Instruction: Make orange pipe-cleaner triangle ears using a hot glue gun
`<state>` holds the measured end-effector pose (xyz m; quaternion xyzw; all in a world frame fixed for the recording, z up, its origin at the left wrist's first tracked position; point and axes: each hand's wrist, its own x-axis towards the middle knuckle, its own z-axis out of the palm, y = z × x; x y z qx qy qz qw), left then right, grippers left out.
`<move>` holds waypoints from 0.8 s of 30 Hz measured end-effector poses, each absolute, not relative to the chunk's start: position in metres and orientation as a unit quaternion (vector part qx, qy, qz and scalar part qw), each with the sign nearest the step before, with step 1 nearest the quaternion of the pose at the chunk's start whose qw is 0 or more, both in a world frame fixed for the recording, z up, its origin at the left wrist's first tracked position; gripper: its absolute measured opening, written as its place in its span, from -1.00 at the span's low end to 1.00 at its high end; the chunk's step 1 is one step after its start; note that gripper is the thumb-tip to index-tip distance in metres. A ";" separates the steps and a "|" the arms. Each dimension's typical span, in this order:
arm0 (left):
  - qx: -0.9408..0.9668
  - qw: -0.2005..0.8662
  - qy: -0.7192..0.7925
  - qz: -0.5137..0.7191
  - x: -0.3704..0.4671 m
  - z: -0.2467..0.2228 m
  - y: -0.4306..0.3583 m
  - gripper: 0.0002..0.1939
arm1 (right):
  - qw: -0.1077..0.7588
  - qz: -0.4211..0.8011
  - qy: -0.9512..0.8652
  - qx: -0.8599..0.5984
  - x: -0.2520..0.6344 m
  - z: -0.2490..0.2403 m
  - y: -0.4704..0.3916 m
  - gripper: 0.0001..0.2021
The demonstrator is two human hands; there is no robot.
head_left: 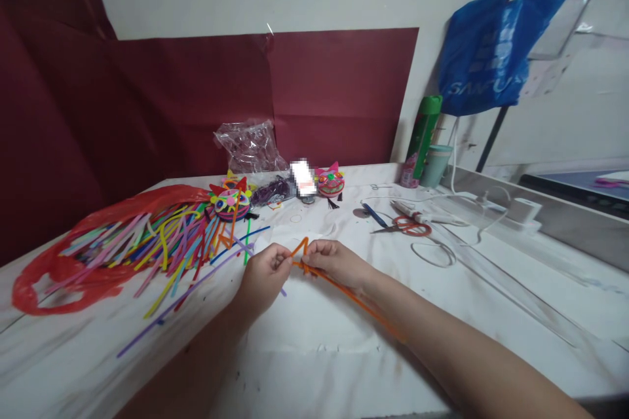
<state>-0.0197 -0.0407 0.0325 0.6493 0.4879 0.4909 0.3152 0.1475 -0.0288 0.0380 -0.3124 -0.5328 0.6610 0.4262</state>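
Note:
Between my hands is an orange pipe cleaner (pixel 354 298), bent into a pointed zigzag at one end. My left hand (pixel 268 273) pinches the bent end between thumb and forefinger. My right hand (pixel 335 263) grips it just beside the bend, and the long straight tail runs down along my right forearm. Under my hands the tabletop has a white sheet (pixel 314 330). A purple pipe cleaner (pixel 181 300) lies to the left, partly passing behind my left hand.
A red plastic bag (pixel 44 294) spills many coloured pipe cleaners (pixel 162 242) at left. Two decorated round crafts (pixel 230 204) stand near the back, by a phone (pixel 303 178). Scissors (pixel 413 227), a blue pen-like tool (pixel 374 215), a glue gun (pixel 405 211) and cables lie right.

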 end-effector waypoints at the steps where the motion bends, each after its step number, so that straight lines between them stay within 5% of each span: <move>1: 0.632 0.347 0.486 0.494 -0.018 0.034 -0.042 -0.93 | 0.431 0.659 -0.534 -0.308 0.146 0.037 -0.030 -0.72; 6: 0.575 0.482 0.456 0.478 -0.012 0.036 -0.046 -0.89 | 0.448 0.648 -0.538 -0.299 0.142 0.035 -0.033 -0.69; 14: 0.594 0.429 0.447 0.513 -0.019 0.028 -0.041 -0.84 | 0.453 0.626 -0.568 -0.286 0.138 0.038 -0.038 -0.68; 24: 0.532 0.526 0.410 0.522 -0.016 0.033 -0.047 -0.80 | 0.487 0.586 -0.567 -0.313 0.143 0.038 -0.034 -0.68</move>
